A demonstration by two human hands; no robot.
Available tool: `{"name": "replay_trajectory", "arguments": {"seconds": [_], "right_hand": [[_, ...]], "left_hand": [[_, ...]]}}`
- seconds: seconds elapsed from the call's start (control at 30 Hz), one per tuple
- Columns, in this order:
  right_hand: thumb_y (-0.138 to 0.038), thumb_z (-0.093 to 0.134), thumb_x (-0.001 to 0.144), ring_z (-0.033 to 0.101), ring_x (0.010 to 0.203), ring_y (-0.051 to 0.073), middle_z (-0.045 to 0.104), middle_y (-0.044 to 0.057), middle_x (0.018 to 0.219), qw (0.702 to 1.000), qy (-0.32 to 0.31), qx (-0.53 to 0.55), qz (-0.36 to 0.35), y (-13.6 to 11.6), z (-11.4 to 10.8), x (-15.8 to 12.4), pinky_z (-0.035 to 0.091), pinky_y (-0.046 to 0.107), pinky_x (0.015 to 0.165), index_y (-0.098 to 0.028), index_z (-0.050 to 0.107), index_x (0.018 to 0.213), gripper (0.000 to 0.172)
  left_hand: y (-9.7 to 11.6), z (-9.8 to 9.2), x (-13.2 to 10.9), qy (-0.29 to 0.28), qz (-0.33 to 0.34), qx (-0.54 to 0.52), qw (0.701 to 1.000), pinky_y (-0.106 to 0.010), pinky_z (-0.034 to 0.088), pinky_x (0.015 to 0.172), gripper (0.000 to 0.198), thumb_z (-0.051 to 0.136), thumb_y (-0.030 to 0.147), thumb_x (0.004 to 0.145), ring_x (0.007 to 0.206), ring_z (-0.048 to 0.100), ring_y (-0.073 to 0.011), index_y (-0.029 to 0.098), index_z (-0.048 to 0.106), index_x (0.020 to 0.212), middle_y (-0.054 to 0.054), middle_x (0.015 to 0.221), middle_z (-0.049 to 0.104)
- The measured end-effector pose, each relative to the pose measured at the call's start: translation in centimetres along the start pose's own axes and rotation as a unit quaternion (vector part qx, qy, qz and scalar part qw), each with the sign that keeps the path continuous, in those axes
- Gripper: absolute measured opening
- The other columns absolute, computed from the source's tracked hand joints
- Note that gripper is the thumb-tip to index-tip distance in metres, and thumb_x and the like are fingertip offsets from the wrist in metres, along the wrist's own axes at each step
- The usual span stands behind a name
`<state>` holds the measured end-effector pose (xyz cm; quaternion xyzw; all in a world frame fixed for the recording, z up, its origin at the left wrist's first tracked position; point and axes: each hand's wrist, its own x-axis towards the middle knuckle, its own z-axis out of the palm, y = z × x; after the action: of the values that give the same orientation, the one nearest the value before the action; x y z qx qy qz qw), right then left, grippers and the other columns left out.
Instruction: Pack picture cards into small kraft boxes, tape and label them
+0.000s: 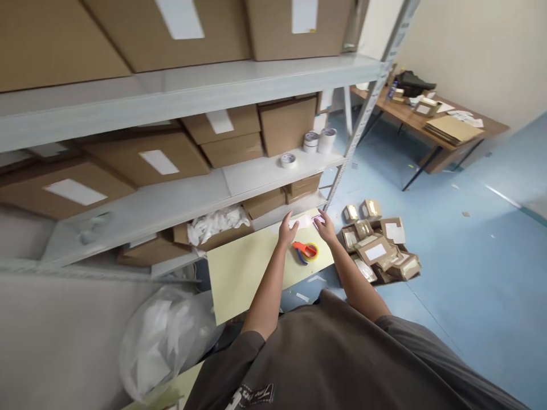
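Observation:
My left hand (288, 230) is above the far part of a pale yellow board (239, 273), its thumb and fingers apart. Facing it, my right hand (326, 228) has a small flat purple thing (318, 218) between thumb and fingers; its kind is too small to tell. A whitish slip (303, 222) is between the two hands, lying flat or nearly so. Nearer to me, an orange-red tape dispenser (304, 248) with a yellow ring and a dark blue part rests on the board.
Metal shelving (256, 80) with cardboard boxes (231, 134) rises in front. Tape rolls (288, 161) stand on its middle shelf. Small cartons (378, 250) are piled on the blue floor at right. A clear plastic bag (166, 336) sits at lower left. A wooden table (410, 117) stands behind.

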<state>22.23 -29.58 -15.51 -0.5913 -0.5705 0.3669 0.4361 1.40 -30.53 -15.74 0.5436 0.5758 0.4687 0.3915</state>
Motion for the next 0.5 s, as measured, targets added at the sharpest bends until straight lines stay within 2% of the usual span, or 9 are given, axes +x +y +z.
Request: {"name": "replay_trajectory", "arguments": {"seconds": [0.13,0.2,0.27,0.37,0.5], "right_hand": [[-0.052,0.056,0.101,0.049,0.151,0.032,0.052,0.013,0.165,0.998,-0.053,-0.027,-0.036,-3.3,6.6,-1.7,0.049,0.056,0.118,-0.028,0.053,0.158,0.063],[-0.051,0.055,0.102,0.048,0.152,0.032,0.052,0.012,0.166,0.995,-0.07,-0.043,-0.053,-4.3,8.8,-2.6,0.049,0.056,0.118,-0.029,0.054,0.158,0.06],[-0.049,0.055,0.102,0.048,0.153,0.031,0.052,0.012,0.165,0.993,-0.075,-0.063,-0.066,-4.7,10.2,-3.4,0.047,0.055,0.12,-0.028,0.056,0.157,0.058],[-0.045,0.057,0.102,0.05,0.152,0.031,0.054,0.013,0.164,0.989,-0.073,-0.104,-0.077,-4.1,10.7,-4.5,0.043,0.053,0.125,-0.024,0.058,0.155,0.056],[-0.04,0.058,0.1,0.051,0.151,0.031,0.058,0.014,0.161,0.983,-0.072,-0.153,-0.064,-1.1,9.3,-5.9,0.04,0.052,0.128,-0.022,0.06,0.153,0.056]], "left_hand": [[-2.3,-7.9,-2.4,0.046,-0.013,0.008,0.999,-0.047,0.045,0.122,0.059,0.07,0.035,0.098,0.152,0.05,-0.0301,0.026,0.058,0.155,-0.012,0.165,0.053],[-3.3,-10.8,-3.4,0.063,-0.019,0.011,0.998,-0.047,0.046,0.121,0.059,0.069,0.037,0.099,0.152,0.051,-0.03,0.027,0.057,0.156,-0.011,0.164,0.054],[-4.3,-12.5,-4.2,0.071,-0.03,0.014,0.997,-0.047,0.046,0.12,0.059,0.068,0.039,0.1,0.151,0.052,-0.0299,0.028,0.056,0.157,-0.011,0.163,0.056],[-5.8,-13.1,-5.1,0.064,-0.048,0.017,0.997,-0.046,0.046,0.121,0.058,0.066,0.039,0.101,0.151,0.051,-0.0293,0.028,0.056,0.157,-0.011,0.163,0.056],[-7.2,-11.0,-6.4,0.035,-0.063,0.024,0.997,-0.046,0.046,0.12,0.057,0.065,0.036,0.101,0.152,0.051,-0.0287,0.027,0.056,0.157,-0.011,0.164,0.055]]}}
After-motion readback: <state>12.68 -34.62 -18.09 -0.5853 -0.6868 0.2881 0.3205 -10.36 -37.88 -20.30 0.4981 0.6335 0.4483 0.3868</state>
